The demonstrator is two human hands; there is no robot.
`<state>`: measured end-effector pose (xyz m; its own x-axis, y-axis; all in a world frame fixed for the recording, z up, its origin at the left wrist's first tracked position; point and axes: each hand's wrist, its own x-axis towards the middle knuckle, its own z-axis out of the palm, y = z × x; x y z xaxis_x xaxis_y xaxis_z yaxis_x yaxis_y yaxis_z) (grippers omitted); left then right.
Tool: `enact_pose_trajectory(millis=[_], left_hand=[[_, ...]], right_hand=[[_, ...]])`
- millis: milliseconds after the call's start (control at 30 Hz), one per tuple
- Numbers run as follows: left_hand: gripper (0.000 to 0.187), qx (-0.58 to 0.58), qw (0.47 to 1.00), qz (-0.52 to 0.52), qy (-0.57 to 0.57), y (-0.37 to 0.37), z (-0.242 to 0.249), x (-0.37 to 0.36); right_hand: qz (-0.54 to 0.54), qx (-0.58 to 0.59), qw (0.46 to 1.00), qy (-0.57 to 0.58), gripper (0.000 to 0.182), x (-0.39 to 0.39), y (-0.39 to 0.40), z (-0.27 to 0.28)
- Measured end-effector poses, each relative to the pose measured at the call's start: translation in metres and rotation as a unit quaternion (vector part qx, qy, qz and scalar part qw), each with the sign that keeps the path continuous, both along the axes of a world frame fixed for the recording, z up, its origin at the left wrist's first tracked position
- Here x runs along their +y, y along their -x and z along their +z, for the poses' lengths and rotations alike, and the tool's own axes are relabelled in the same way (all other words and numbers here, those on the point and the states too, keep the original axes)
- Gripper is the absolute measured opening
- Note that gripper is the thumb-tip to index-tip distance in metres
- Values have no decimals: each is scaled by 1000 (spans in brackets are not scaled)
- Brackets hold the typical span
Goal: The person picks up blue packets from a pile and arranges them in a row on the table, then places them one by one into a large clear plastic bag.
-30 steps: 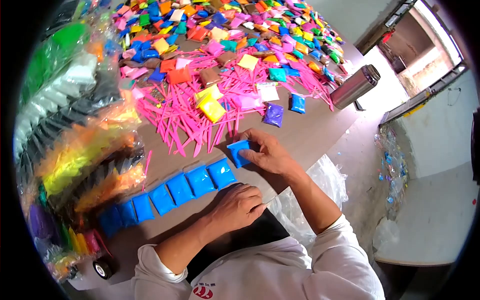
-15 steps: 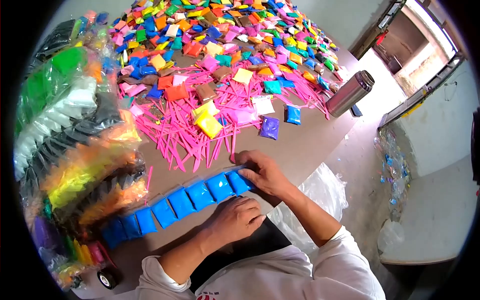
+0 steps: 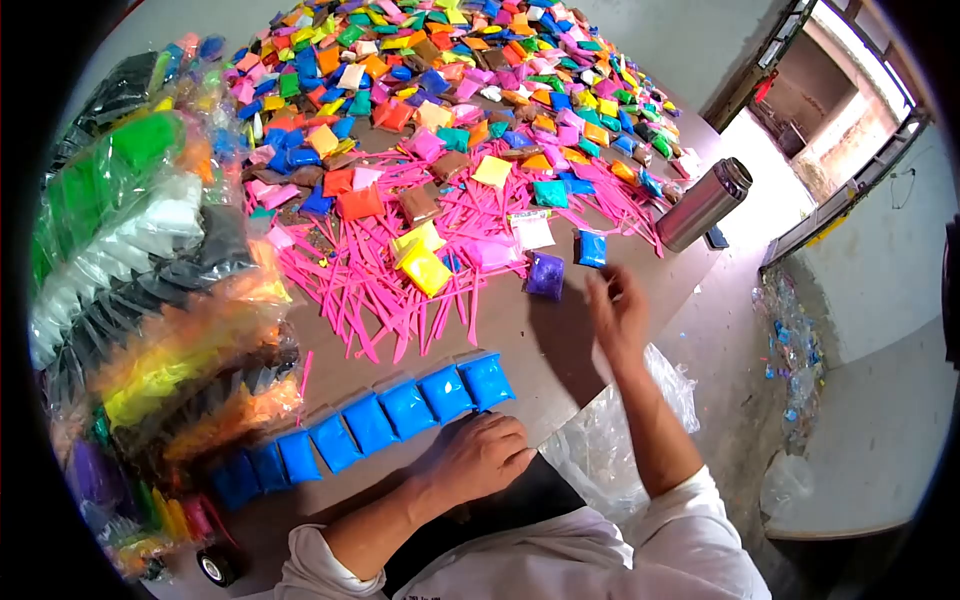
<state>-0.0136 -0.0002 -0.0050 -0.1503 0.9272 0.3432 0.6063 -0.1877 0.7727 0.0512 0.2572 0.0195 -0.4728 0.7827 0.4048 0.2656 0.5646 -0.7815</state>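
A joined strip of blue packets lies slantwise across the near part of the table. My left hand rests against the strip's lower edge near its right end, fingers curled in; whether they pinch anything is hidden. My right hand is held above the table to the right of the strip, fingers bent and apart, nothing visible in it. Just beyond its fingertips lies a single blue packet, with a purple packet to the left.
A large heap of colourful packets covers the table's far side, with pink plastic sticks spread before it. Bundled packet strips are piled at left. A steel flask stands at right. Clear plastic film hangs by the near edge.
My right hand has let go of the strip's right end and moved up and right toward the loose blue packet. My left hand has stayed beside the strip. The view has shifted slightly.
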Motion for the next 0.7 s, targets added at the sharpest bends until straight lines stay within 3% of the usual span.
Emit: enact_pose_trajectory(millis=[100,133,200,233,300,333,400,567,700], left_hand=[[13,9,1000,6,22,0,5,0],[13,9,1000,6,21,0,5,1],[13,8,1000,2,10,0,2,1],[13,6,1000,0,11,0,2,1],[13,9,1000,6,18,1,4,0],[13,7,1000,5,16,1,5,0],[13,5,1000,7,9,1,6,1],[13,0,1000,7,1,1,8,2],[13,2,1000,17,1,-1,6,1]], right_hand=[[-81,-70,981,-162,36,89,12,-25],[-82,-69,981,-162,36,102,18,-22],[-5,-250,968,25,38,119,25,-18],[-6,-252,967,26,38,120,26,-20],[38,-112,978,174,33,119,29,-19],[37,-114,978,173,33,113,27,-16],[90,-1,960,267,32,96,15,-6],[196,68,920,333,38,43,-17,5],[240,77,897,364,29,4,-39,7]])
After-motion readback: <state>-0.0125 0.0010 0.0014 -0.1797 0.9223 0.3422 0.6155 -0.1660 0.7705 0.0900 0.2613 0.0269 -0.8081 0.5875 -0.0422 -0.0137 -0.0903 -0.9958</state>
